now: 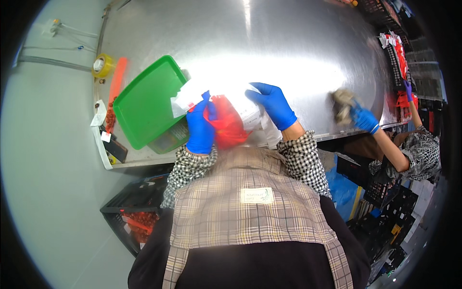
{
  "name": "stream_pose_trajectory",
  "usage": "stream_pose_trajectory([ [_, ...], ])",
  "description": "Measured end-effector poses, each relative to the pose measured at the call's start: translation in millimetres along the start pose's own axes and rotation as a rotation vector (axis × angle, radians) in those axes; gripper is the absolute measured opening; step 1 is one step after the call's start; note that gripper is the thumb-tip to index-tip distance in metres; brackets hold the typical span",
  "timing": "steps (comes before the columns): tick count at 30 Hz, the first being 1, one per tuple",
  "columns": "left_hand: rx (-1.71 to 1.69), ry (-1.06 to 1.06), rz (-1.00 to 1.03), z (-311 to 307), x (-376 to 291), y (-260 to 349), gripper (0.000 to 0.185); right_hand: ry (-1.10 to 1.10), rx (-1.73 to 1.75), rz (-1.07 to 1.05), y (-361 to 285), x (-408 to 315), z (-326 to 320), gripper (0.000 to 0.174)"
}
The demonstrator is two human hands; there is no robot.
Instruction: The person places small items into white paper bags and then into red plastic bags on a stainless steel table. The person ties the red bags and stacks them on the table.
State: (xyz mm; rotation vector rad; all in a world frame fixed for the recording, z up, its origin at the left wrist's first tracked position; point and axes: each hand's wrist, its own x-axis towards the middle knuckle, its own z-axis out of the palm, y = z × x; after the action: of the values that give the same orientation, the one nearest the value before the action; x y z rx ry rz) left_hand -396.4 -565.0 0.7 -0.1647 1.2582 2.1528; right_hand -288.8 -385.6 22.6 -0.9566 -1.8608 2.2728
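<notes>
My left hand point(200, 126), in a blue glove, grips the gathered top of a red net bag point(227, 124). White paper labels point(191, 94) stick out above that hand, beside the green plastic lid. At the right of the bag, my right hand point(273, 104), gloved in the same blue, pinches a white label strip point(251, 115) between thumb and fingers. Part of the strip is lost in the glare from the table. More white strip point(270, 130) hangs below the right hand. What the net bag contains is not plain from here.
A green plastic lid point(151, 101) lies tilted on a clear container point(169, 137) at the left of the steel table point(288, 32). Yellow tape point(102, 65) and red netting point(117, 83) line the left edge. On the right, a co-worker's gloved hand point(362, 116) holds a cloth point(342, 104). A black crate point(126, 209) stands below.
</notes>
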Motion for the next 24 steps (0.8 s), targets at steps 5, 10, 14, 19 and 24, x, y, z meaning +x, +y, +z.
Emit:
stream_pose_trajectory([
  [5,0.177,-0.005,0.153,12.4,-13.7,1.6,0.012,0.015,-0.019,-0.033,-2.3,-3.8,14.7,0.031],
  [10,0.224,-0.073,0.049,23.7,-20.5,10.8,0.027,-0.005,-0.146,-0.104,3.9,-2.4,19.1,0.032],
  [14,0.353,-0.11,0.157,17.3,-17.6,5.9,0.027,-0.097,-0.285,-0.172,-6.5,-3.5,13.5,0.039],
  [19,0.524,-0.157,0.166,1.5,-12.3,-6.8,0.019,-0.17,-0.373,-0.284,-14.8,1.8,13.7,0.046],
  [24,0.346,-0.154,0.023,-10.6,-7.4,-11.2,0.013,-0.139,-0.197,-0.091,-11.8,4.3,3.4,0.027],
])
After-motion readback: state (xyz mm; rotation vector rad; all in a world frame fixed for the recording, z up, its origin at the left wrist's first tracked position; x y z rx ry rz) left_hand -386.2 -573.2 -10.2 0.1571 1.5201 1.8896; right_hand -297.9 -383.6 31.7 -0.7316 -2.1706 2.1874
